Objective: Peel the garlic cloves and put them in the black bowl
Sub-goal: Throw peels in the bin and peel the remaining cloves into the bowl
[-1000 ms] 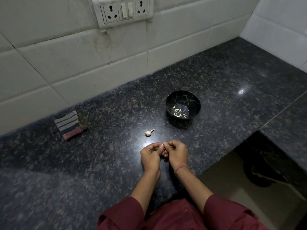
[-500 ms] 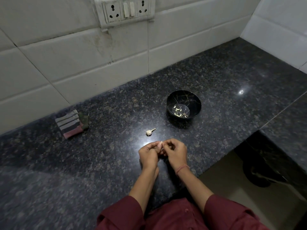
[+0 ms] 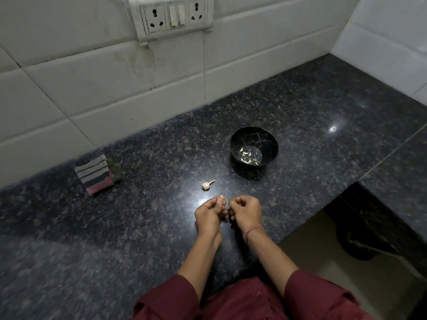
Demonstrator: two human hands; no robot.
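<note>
Dark granite counter, white tiled wall behind, socket plate above.

1. Clove: pinched at the fingertips of your left hand, its tip poking up past them. Too small to tell how much skin is on.
2. Your right hand: just beside the left, fingers curled. Whether they pinch skin or nothing cannot be told.
3. Bowl: forward and right of both hands, well apart. Peeled cloves lie on its bottom. Your right hand is nearer to it, but the clove sits in the left, so the drop likely needs a reach across.
4. Garlic stub: on the counter near the left hand, stalk pointing right.
5. Folded cloth: far left, by the wall.
</note>
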